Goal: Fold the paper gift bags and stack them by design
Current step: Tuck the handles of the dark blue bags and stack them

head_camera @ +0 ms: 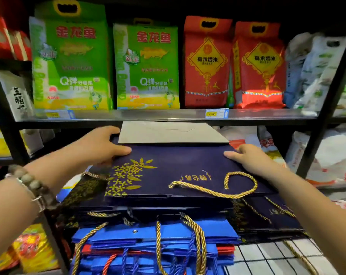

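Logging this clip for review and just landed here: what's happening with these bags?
A person is flattening a navy gift bag with gold flowers on top of a stack of matching navy bags. The left hand presses its far left corner beside the grey base panel, which lies folded flat. The right hand rests on the bag's right edge. Brighter blue bags lie underneath the stack, and rice packs stand on the shelf behind.

A flattened navy gift bag (188, 167) with gold flowers and gold rope handle tops stacked navy and blue bags (154, 237).
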Motion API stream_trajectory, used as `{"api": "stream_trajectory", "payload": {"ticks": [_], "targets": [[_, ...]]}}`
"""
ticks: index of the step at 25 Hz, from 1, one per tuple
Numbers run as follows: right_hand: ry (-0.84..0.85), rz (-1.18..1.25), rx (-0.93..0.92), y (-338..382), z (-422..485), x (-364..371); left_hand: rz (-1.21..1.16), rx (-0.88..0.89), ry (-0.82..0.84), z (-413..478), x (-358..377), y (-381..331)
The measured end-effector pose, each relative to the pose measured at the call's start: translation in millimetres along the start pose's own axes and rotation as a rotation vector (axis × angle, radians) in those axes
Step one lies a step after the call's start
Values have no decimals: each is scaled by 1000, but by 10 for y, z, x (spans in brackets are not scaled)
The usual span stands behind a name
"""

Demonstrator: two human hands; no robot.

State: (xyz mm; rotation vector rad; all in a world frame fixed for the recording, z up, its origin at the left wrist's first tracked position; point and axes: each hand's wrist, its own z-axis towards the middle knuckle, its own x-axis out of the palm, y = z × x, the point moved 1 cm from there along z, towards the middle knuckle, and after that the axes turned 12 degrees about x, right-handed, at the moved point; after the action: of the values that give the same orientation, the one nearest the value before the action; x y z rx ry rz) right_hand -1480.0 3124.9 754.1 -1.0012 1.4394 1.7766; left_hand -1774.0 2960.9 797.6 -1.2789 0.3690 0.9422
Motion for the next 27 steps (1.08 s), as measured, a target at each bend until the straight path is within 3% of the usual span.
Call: {"api": "stream_trajectory", "payload": {"ticks": [4, 10, 13, 17, 21, 24, 27], "targets": [[-130, 67, 78, -517, 159, -649, -4, 197, 237, 313, 364, -605], [-208, 14, 296, -1570, 193, -1130, 96, 426, 534, 676, 1603, -1275], [-204, 32, 403, -1952, 217, -974, 324, 488, 727, 704, 2098, -1324], [-65, -81, 405, -2157, 338, -412, 708, 470, 979, 658, 2348, -1192], [-53, -147, 419, -2165, 367, -117, 877, 484, 965, 553, 2324, -1152], [-99, -215, 427, -2159, 365, -73, 1014, 595, 895, 377, 2402, -1275], [-252, -333, 258, -1911, 312, -74, 830, 489, 1034, 310, 2538, -1424]]}}
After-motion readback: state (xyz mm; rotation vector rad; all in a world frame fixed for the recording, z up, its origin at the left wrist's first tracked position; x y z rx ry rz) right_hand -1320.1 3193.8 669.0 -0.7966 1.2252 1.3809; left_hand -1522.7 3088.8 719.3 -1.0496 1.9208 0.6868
